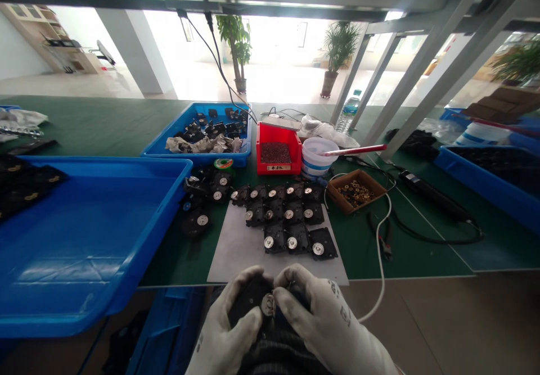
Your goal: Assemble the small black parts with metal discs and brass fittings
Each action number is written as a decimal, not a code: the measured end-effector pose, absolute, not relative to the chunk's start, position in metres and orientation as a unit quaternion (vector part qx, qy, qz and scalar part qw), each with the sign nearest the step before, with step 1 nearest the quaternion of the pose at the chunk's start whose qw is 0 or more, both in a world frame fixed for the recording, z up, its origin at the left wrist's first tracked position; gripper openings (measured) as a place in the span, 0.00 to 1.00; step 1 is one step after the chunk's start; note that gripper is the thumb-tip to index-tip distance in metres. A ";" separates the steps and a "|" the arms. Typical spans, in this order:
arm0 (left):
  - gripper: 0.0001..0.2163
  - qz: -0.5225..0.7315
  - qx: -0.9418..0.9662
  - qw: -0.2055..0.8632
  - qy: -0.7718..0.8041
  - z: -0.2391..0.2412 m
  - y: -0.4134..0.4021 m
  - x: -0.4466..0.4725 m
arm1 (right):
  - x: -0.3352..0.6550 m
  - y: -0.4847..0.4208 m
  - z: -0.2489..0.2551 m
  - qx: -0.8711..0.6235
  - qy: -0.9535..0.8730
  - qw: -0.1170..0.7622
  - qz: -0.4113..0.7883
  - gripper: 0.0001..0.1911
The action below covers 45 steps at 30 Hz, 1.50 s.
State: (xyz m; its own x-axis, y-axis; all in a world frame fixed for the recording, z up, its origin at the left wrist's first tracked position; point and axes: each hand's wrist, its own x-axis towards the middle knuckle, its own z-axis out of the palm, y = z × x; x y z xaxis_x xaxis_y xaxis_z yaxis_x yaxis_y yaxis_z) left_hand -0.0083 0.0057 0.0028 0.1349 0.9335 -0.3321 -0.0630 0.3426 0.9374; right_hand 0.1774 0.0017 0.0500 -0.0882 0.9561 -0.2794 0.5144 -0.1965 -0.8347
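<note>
While left hand (223,325) and right hand (324,312) clasp it, the black part (248,301) lies between them.

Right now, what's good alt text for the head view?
Gloved left hand and right hand hold a black part with a silver disc before a green table. Similar parts lie in rows on and beyond a white sheet, with a red bin behind and a large blue tray to the left.

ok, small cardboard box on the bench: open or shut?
Open: the cardboard box has nothing covering its top, and the loose brass-coloured rings inside are visible from above.
</note>
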 end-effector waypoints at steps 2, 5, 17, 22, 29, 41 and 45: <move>0.27 0.400 0.412 0.623 0.531 0.004 0.005 -0.008 | 0.176 0.001 0.052 -0.635 -0.580 0.240 0.450 0.08; 0.27 0.405 0.422 0.607 0.538 0.005 0.005 -0.008 | 0.174 -0.001 0.057 -0.640 -0.576 0.242 0.446 0.08; 0.27 0.397 0.415 0.631 0.521 0.008 0.006 -0.008 | 0.179 -0.001 0.044 -0.617 -0.593 0.273 0.440 0.08; 0.27 0.396 0.393 0.656 0.508 0.008 0.007 -0.008 | 0.182 0.000 0.041 -0.600 -0.568 0.310 0.469 0.10; 0.26 0.391 0.414 0.636 0.521 0.012 0.007 -0.006 | 0.182 -0.002 0.040 -0.600 -0.581 0.295 0.465 0.08; 0.26 0.391 0.430 0.624 0.522 0.008 0.006 -0.008 | 0.182 0.001 0.041 -0.599 -0.584 0.282 0.470 0.09; 0.27 0.397 0.429 0.632 0.510 0.007 0.007 -0.009 | 0.183 0.001 0.040 -0.595 -0.578 0.288 0.478 0.08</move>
State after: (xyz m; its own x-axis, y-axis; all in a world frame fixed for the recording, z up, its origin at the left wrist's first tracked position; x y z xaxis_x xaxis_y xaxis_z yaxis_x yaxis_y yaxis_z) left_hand -0.0086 0.0067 0.0074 0.1658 0.9380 -0.3044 -0.0642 0.3183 0.9458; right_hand 0.1830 0.0007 0.0400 -0.1256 0.9634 -0.2369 0.4126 -0.1664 -0.8956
